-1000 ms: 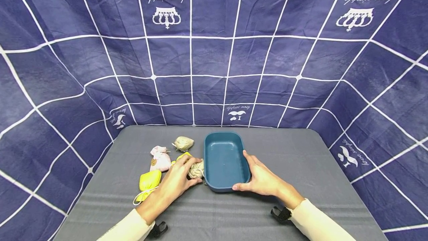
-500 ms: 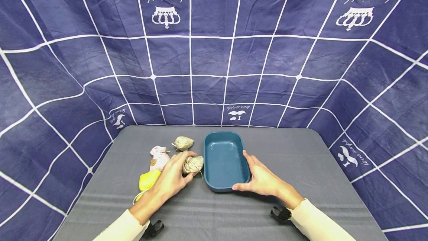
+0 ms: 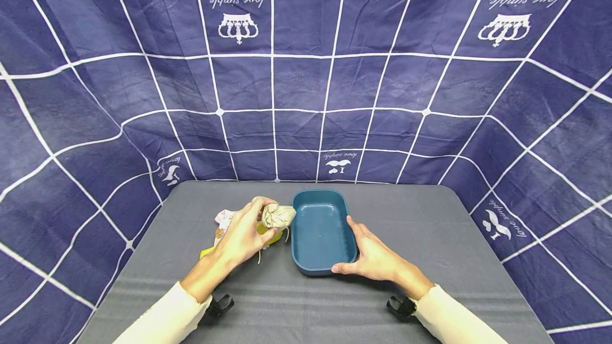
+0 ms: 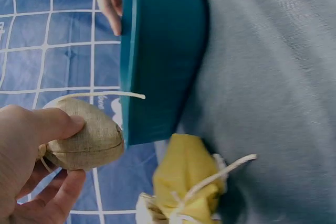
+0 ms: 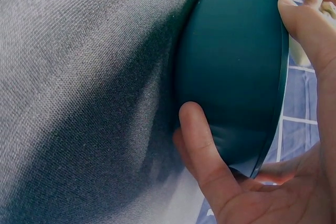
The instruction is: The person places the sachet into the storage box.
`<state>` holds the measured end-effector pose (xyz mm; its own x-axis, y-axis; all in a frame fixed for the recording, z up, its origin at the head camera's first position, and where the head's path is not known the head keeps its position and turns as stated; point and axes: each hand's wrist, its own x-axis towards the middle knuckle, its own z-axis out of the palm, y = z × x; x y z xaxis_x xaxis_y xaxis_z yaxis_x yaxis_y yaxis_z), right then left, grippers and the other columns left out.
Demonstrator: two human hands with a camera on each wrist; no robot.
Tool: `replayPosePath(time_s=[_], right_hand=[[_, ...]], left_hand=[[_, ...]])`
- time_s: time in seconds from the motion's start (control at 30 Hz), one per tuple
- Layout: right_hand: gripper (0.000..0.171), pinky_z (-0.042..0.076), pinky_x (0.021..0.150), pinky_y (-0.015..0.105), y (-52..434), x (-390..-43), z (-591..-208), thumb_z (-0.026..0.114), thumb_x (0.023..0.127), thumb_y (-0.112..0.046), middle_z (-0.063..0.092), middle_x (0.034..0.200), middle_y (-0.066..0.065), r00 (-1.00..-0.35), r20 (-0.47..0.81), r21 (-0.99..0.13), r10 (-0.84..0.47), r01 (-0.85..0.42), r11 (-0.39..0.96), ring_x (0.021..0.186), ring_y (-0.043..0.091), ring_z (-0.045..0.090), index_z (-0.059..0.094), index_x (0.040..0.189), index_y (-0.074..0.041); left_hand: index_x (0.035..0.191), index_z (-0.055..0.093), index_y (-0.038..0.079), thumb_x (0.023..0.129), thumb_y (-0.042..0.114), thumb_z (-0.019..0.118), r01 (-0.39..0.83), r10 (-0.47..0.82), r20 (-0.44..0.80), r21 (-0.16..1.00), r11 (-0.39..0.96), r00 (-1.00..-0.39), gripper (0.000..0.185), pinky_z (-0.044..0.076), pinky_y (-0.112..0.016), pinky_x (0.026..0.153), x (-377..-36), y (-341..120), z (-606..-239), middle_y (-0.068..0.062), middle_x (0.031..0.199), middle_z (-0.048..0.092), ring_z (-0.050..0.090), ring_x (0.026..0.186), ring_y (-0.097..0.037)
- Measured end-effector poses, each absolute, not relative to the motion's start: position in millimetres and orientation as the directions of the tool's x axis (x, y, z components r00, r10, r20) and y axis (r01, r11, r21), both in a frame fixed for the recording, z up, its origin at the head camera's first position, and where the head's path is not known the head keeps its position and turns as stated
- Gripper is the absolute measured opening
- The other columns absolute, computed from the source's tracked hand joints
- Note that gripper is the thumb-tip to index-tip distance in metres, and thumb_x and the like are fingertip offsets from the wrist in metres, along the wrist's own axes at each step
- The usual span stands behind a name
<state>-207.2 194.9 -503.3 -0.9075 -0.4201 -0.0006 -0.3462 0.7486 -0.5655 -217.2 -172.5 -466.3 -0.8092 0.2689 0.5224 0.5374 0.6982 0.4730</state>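
A beige cloth pouch with a loose cord is pinched in my left hand, held up at the left rim of a blue rectangular tub. In the left wrist view, the thumb lies on top of the pouch and fingertips are beneath it. Below it on the table lies a yellow drawstring pouch. My right hand grips the tub's near right corner. In the right wrist view, thumb and fingers spread along the tub's outer wall. Inside the tub, only its bare floor shows.
Left of the tub, partly hidden by the left hand, lie a pink pouch, another yellow pouch and another beige pouch. A grey cloth covers the table. Blue checked fabric hangs behind and at both sides.
My left hand has taken hold of the beige pouch and raised it off the table, uncovering the yellow pouch beneath. The right hand and the tub have stayed in place.
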Motion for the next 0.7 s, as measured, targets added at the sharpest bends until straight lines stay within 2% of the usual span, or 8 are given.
replayPosePath(time_s=[0.17, 0.4, 0.53, 0.7], right_hand=[[0.145, 0.049, 0.131, 0.067, 195.8, -207.0, -502.2, 0.099, 0.082, -0.069, 0.049, 0.174, 0.033, -0.904, 0.019, -0.554, -0.426, -0.365, 0.748, 0.159, 0.047, 0.057, 0.025, 0.18, 0.008], [0.144, 0.05, 0.13, 0.067, 195.9, -206.7, -501.9, 0.099, 0.083, -0.069, 0.05, 0.172, 0.035, -0.905, 0.019, -0.554, -0.426, -0.364, 0.749, 0.158, 0.049, 0.058, 0.025, 0.18, 0.008], [0.145, 0.05, 0.131, 0.065, 195.4, -206.5, -503.2, 0.099, 0.082, -0.07, 0.05, 0.172, 0.034, -0.907, 0.008, -0.567, -0.422, -0.351, 0.745, 0.158, 0.048, 0.057, 0.024, 0.181, 0.007], [0.146, 0.049, 0.131, 0.065, 195.8, -206.5, -503.3, 0.099, 0.081, -0.07, 0.05, 0.173, 0.033, -0.91, 0.003, -0.569, -0.415, -0.343, 0.747, 0.158, 0.047, 0.058, 0.024, 0.182, 0.005]], left_hand=[[0.13, 0.074, 0.008, 0.083, 0.005, 0.101, 0.567, 0.295, 0.535, 0.463, 0.681, -0.792, 0.054, 0.068, -0.047, 0.087, -230.3, -160.8, -454.2, -0.008, 0.115, 0.084, 0.079, 0.098, -0.023], [0.128, 0.075, 0.004, 0.083, -0.002, 0.1, 0.651, 0.375, 0.548, 0.496, 0.574, -0.748, 0.052, 0.072, -0.038, 0.091, -251.1, -139.5, -441.1, -0.009, 0.117, 0.079, 0.081, 0.104, -0.024], [0.134, 0.073, 0.005, 0.087, -0.002, 0.099, 0.664, 0.4, 0.538, 0.513, 0.543, -0.742, 0.055, 0.072, -0.038, 0.096, -261.3, -129.5, -438.1, -0.01, 0.122, 0.08, 0.082, 0.113, -0.027], [0.147, 0.062, 0.006, 0.089, -0.003, 0.098, 0.683, 0.425, 0.536, 0.531, 0.502, -0.729, 0.069, 0.072, -0.042, 0.099, -273.1, -118.9, -437.9, -0.014, 0.129, 0.082, 0.082, 0.119, -0.03]])
